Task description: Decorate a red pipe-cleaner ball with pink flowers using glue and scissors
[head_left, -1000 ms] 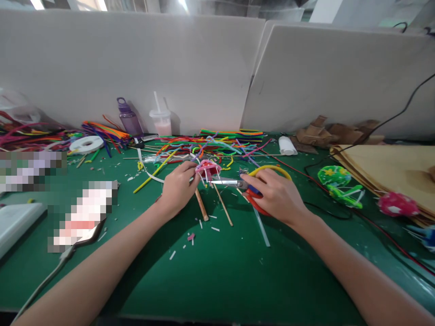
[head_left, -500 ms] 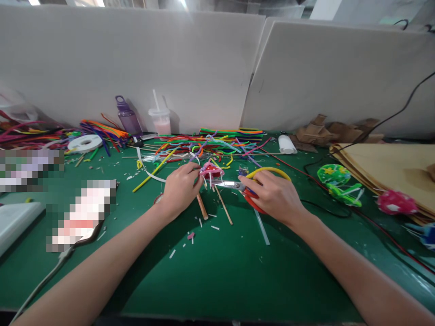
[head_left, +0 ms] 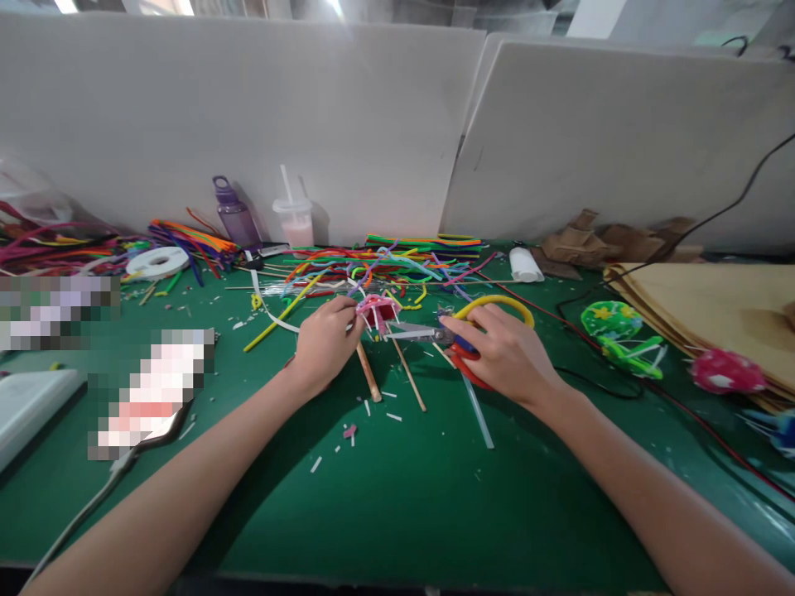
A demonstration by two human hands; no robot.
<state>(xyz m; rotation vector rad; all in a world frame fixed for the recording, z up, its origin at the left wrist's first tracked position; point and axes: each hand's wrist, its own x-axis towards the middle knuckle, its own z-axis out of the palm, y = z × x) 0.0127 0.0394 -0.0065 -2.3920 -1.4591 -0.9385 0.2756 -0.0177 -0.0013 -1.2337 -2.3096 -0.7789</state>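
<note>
Scraps (head_left: pixel 349 432) dot green table (head_left: pixel 397 505) — grey boards (head_left: pixel 248 116) behind; left grip (head_left: pixel 329 343) holds pink piece (head_left: pixel 380 310), right grip (head_left: pixel 513 352), scissors (head_left: pixel 440 334).

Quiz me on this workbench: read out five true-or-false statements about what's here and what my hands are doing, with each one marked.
1. The right hand holds the scissors. True.
2. The drink cup stands left of the purple bottle. False: it stands to the bottle's right.
3. The left hand grips a yellow pipe cleaner. False: its fingertips hold a small pink craft piece.
4. A green craft piece with yellow shapes on it lies to the right of the right hand. True.
5. The brown paper lies at the table's left end. False: it lies at the right.
</note>
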